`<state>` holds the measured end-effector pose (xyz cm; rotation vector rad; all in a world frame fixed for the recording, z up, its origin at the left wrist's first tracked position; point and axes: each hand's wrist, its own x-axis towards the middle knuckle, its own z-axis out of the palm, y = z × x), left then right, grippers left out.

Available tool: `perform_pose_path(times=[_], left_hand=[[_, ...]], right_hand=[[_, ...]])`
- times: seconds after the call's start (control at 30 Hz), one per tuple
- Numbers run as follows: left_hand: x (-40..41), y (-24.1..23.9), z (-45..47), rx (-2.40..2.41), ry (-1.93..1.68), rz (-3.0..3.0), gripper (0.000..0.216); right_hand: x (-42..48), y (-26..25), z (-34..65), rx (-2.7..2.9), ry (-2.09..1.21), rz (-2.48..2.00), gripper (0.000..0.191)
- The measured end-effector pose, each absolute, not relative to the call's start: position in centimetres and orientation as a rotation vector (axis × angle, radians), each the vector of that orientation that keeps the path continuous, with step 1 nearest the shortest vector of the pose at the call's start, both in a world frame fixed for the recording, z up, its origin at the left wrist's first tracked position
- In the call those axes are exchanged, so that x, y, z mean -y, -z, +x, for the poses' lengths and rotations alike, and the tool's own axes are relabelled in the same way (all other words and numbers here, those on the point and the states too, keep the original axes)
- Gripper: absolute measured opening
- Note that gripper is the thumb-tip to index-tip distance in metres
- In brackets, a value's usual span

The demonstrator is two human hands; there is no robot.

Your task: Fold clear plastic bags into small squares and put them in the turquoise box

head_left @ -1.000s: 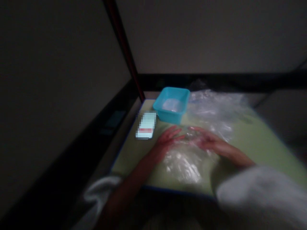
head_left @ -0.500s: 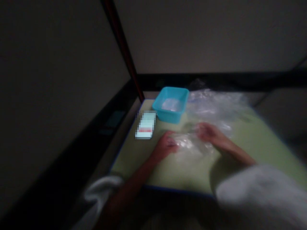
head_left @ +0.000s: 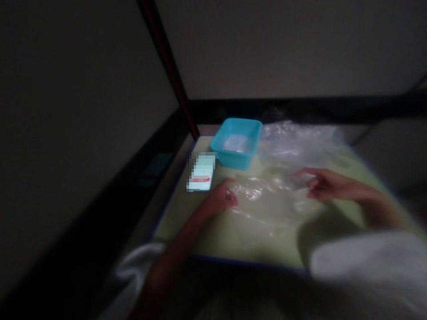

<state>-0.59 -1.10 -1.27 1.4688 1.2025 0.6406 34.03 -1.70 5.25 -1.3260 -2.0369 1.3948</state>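
A thin clear plastic bag lies spread over the near half of the table, its sheen broken by creases. At its left edge is my left hand, fingers closed on the plastic with the index finger reaching forward. My right hand is at the opposite edge, index finger pointing left and the other fingers curled; a shiny fold of plastic shows by its fingertips. Blur and dim light hide the exact grip of both hands.
A turquoise plastic basin stands at the back left with something whitish inside. Beside it, a heap of clear plastic covers the back right. A phone with a lit, pixelated screen lies left on the yellow-green table, near dark-trimmed walls.
My right hand has moved to the right, away from my left hand, which shifted slightly left. Between them the plastic bag is now spread wider and flatter.
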Motion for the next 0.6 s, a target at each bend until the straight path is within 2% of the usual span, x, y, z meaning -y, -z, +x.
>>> perform_pose_path(times=[0.1, 0.23, 0.3, 0.37, 0.5, 0.6], left_hand=[[0.8, 1.5, -0.6, -1.28, -0.707, 1.518, 0.067], [1.1, 1.4, 0.0, -1.411, -0.834, 1.609, 0.067], [2.0, 1.1, 0.8, -1.479, -0.94, 1.766, 0.062], [3.5, 0.7, 2.0, -1.471, -1.006, 1.996, 0.052], [6.7, 0.4, 4.6, -1.102, -0.778, 2.307, 0.035], [7.8, 0.7, 5.7, -0.935, -0.56, 2.441, 0.04]], right_hand=[[1.0, -4.3, 35.7, 2.14, -1.058, -1.491, 0.049], [0.4, -3.7, 36.7, 2.102, -0.382, -1.7, 0.039], [0.5, -4.0, 36.1, 2.029, -0.228, -1.69, 0.034], [0.9, -4.5, 34.8, 2.043, -0.31, -1.598, 0.03], [1.8, -5.1, 32.2, 2.244, -0.848, -1.36, 0.026], [2.2, -5.1, 31.4, 2.322, -1.083, -1.311, 0.026]])
